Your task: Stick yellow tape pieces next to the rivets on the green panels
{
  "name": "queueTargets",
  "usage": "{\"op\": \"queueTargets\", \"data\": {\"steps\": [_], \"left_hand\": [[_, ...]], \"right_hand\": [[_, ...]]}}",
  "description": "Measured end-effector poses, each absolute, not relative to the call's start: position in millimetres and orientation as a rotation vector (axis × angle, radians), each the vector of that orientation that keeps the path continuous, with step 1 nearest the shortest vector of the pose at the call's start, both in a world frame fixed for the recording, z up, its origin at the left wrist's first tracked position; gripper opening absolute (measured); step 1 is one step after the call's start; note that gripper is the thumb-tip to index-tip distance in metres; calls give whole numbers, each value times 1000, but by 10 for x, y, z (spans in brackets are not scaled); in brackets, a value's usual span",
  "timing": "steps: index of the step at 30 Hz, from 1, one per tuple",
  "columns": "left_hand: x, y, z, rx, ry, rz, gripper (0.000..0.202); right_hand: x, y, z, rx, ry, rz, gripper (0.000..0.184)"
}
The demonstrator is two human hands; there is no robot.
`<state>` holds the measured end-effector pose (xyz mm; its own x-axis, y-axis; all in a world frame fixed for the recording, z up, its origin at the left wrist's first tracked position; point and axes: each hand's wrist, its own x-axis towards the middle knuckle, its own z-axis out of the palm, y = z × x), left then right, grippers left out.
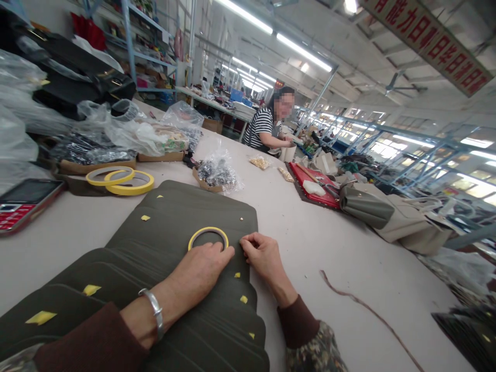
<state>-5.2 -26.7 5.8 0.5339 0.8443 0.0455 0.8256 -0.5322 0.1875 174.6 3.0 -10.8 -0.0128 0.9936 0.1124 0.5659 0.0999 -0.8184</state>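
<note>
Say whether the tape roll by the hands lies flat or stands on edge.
Flat: the tape roll lies on the olive panel, ring opening up, left hand touching.

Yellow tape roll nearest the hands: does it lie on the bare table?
No, the tape roll lies on dark green panels by the left hand.

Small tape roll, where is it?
In the head view's centre, the tape roll lies on the olive panels, at the fingertips of the left hand, left of the right hand.

The hanging banner (430, 39) carries red Chinese characters, including "能力".
</note>
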Motion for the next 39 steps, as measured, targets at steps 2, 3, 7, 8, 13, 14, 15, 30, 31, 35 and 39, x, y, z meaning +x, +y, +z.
{"op": "queueTargets", "data": {"steps": [2,3,7,8,13,14,15,30,31,35,39], "left_hand": [[-60,-268,44,2636,1422,189,28],[-63,-268,41,2640,1417,185,28],[-60,-267,59,2646,1415,188,26],[-57,-267,66,2640,1421,184,26],[-56,-277,71,2617,1426,191,24],[-58,-280,68,2619,1418,198,24],[-60,-282,68,2620,1409,206,25],[-219,-161,71,2448,1345,624,20],[-218,-153,72,2445,1368,627,20],[-191,-120,86,2456,1439,574,23],[-174,-111,84,2475,1432,516,24]], "right_hand": [[1719,61,-114,-1557,-1772,585,18],[1712,77,-121,-1561,-1804,531,19],[1751,87,-171,-1612,-1692,682,17],[1774,70,-183,-1606,-1599,778,24],[1844,-39,-204,-1428,-1564,790,20],[1832,-45,-205,-1415,-1666,675,17],[1813,-43,-208,-1415,-1759,554,16],[1925,-63,-5,-1472,-1917,666,16],[1918,-46,-35,-1478,-1890,610,16],[1885,28,-157,-1489,-1919,512,18],[1859,68,-213,-1505,-1940,392,16]]}}
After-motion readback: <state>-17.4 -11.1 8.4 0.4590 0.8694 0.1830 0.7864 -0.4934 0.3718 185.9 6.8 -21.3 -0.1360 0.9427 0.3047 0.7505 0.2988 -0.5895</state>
